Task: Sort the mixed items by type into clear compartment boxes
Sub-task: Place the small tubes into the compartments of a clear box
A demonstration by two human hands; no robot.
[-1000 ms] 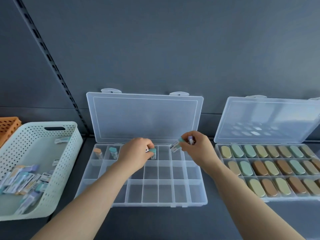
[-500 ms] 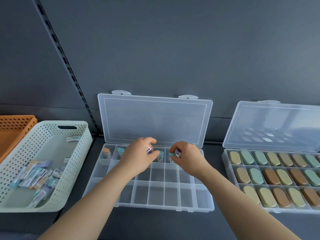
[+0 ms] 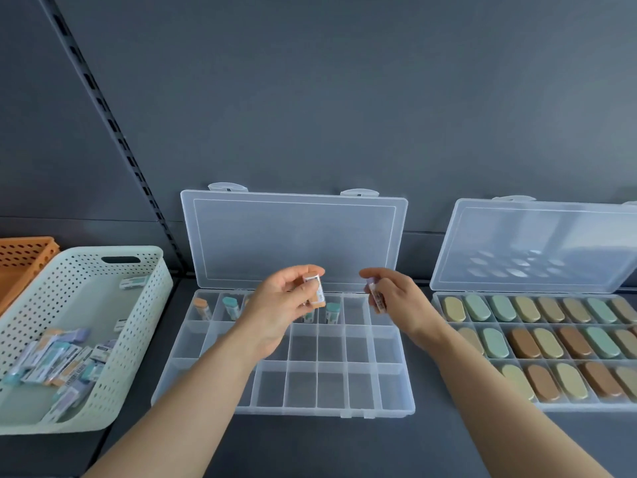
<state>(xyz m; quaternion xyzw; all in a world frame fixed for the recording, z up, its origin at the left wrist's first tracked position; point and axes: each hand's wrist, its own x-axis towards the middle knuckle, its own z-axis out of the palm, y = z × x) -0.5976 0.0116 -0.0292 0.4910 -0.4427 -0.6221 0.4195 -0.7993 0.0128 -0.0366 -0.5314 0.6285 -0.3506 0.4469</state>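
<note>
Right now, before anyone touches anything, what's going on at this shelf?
A person is sorting small erasers from the pale green basket into the middle clear box. The left hand holds an orange eraser above the back row. The right hand holds a purple eraser beside it. Several placed erasers already stand in back-row compartments, and the other rows look empty where visible. The right-hand box is filled with oval pieces.

On the table (image 3: 320, 446) the middle box (image 3: 331, 384) lies open, its lid (image 3: 293, 239) propped up behind it against the wall (image 3: 344, 98). Left of it sits a basket (image 3: 138, 339) holding small items (image 3: 58, 360); right of it, a second open box (image 3: 568, 407) filled with oval pieces (image 3: 548, 343).
</note>
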